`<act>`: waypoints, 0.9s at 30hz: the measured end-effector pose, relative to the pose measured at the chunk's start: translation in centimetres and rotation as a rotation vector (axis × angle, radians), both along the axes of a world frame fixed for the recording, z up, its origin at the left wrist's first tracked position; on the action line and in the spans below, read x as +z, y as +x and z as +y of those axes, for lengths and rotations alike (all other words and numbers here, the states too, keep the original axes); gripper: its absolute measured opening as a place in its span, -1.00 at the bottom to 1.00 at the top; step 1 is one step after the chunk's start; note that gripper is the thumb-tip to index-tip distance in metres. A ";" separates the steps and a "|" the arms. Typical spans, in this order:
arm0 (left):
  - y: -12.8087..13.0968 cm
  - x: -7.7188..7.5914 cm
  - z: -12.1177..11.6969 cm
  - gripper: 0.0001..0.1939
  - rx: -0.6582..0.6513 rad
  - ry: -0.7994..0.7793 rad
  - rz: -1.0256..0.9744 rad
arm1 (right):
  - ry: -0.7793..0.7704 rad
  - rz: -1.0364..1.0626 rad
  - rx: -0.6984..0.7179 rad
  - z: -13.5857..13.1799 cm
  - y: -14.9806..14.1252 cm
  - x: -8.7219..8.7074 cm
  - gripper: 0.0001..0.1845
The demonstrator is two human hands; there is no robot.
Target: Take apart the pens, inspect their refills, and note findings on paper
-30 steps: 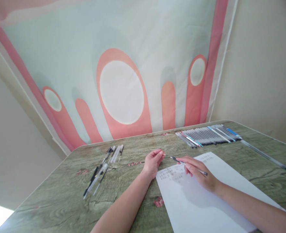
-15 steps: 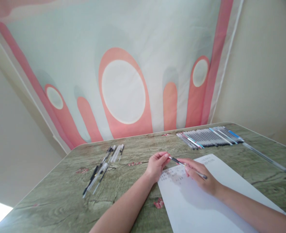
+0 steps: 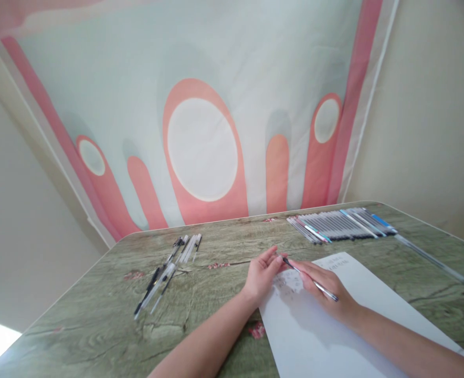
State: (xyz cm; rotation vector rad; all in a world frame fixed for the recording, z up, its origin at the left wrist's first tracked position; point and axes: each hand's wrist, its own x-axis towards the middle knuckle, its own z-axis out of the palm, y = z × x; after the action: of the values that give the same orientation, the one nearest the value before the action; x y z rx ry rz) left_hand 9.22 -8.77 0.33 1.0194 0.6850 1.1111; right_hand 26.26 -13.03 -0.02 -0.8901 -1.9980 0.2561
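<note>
My right hand (image 3: 326, 289) grips a pen (image 3: 322, 290) with a clear barrel and a dark front part, held slanting above the paper. The pen's dark front end points at my left hand (image 3: 261, 275), reaching its thumb. My left thumb and fingers are curled together there, and a small pale bit shows between them, too small to name. Under both hands lies a white sheet of paper (image 3: 334, 341) with handwriting near its left and far edges. My left wrist is beside the sheet's left edge.
On the right, many pens (image 3: 334, 227) lie side by side in a row, with one long clear pen (image 3: 436, 261) slanting toward me. Loose pen parts (image 3: 165, 273) and clear tubes are on the left of the wood-patterned table (image 3: 98, 315). Behind stands a patterned cloth (image 3: 255, 79).
My left hand has moved slightly right, and its fingers have loosened around the pen's front end. The pen in my right hand has shifted a little right with it.
</note>
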 end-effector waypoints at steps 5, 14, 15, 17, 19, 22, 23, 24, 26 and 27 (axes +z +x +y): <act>0.2 -0.4 -0.1 -0.49 0.051 0.129 0.075 | 0.017 -0.038 -0.014 -0.2 -0.2 -0.3 -0.57; 0.1 0.4 -0.3 -0.49 0.015 0.089 0.019 | 0.039 -0.033 -0.009 -0.1 -0.1 -0.5 -0.59; 0.0 0.5 -0.2 -0.49 0.017 0.075 0.021 | 0.026 -0.036 -0.008 0.0 -0.1 -0.3 -0.59; -0.2 0.5 0.1 -0.49 0.030 0.053 0.029 | -0.021 -0.043 0.009 0.2 -0.2 0.1 -0.59; -0.4 0.4 0.4 -0.49 0.055 0.040 0.041 | -0.081 -0.052 0.040 0.2 -0.3 0.6 -0.59; -0.6 0.2 1.0 -0.52 0.118 0.036 0.078 | -0.157 -0.039 0.085 -0.2 -0.3 1.5 -0.59; -0.7 0.1 1.2 -0.53 0.141 0.041 0.085 | -0.178 -0.020 0.090 -0.4 -0.3 1.7 -0.59; -0.9 0.0 1.4 -0.54 0.168 0.050 0.083 | -0.200 0.004 0.082 -0.5 -0.2 1.9 -0.60; -1.2 0.0 1.8 -0.57 0.205 0.070 0.074 | -0.252 0.045 0.021 -0.5 0.0 2.1 -0.65; -1.3 -0.1 2.0 -0.58 0.219 0.080 0.074 | -0.287 0.051 -0.027 -0.4 0.1 2.1 -0.67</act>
State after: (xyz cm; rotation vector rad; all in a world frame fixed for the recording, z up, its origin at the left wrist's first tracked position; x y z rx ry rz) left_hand 7.88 -6.74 0.25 1.0772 0.8320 1.3039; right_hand 26.40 -13.41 2.08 -1.0774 -1.9294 0.5556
